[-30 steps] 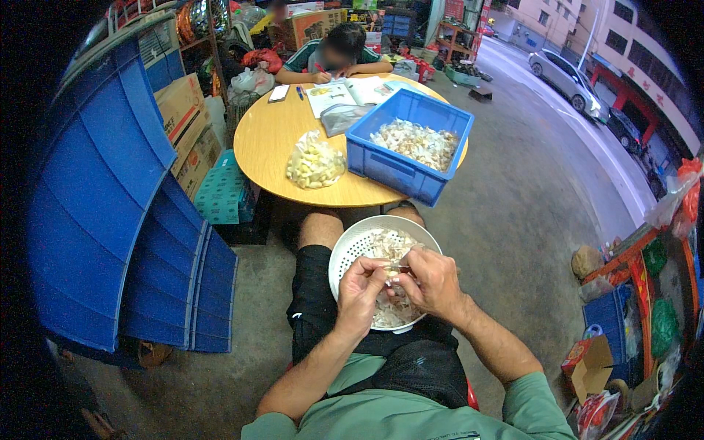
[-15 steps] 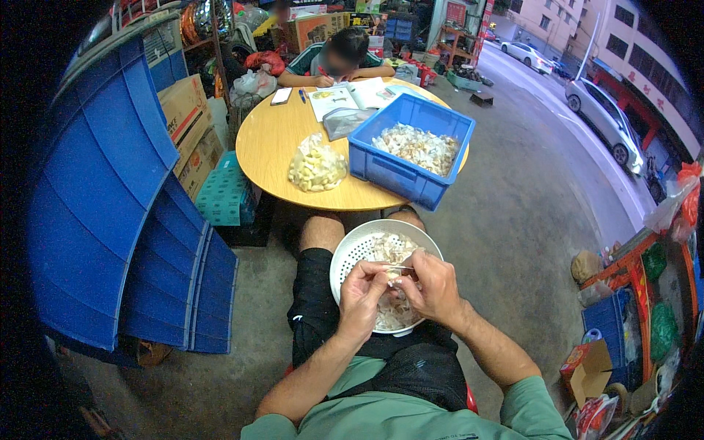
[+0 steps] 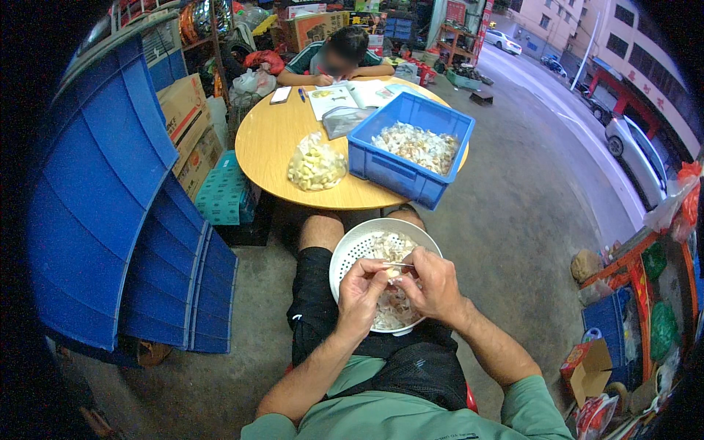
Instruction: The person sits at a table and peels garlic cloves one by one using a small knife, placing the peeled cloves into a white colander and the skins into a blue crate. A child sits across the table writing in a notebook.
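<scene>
A white colander (image 3: pixel 345 258) rests on my lap with pale, papery garlic skins (image 3: pixel 392 318) inside. Above it my two hands meet fingertip to fingertip. Between the thumb and fingers of my left hand (image 3: pixel 360 291) is a pale garlic clove (image 3: pixel 394 273). My right hand (image 3: pixel 435 284) is closed around a thin, silvery tool (image 3: pixel 397 264), which looks like a small knife; its handle is hidden in the fingers. The right thumb presses against the clove.
On the round wooden table (image 3: pixel 268 154) ahead stand a bag of peeled cloves (image 3: pixel 316 167) and a blue crate (image 3: pixel 400 174) of garlic. Across it a person (image 3: pixel 345 55) writes by an open book (image 3: pixel 334 99). Blue panels (image 3: pixel 95 198) lean at left; a cluttered shelf (image 3: pixel 623 271) is at right.
My hands stay over the colander, with only small finger shifts around the clove. Outside, the cars have moved along the street.
</scene>
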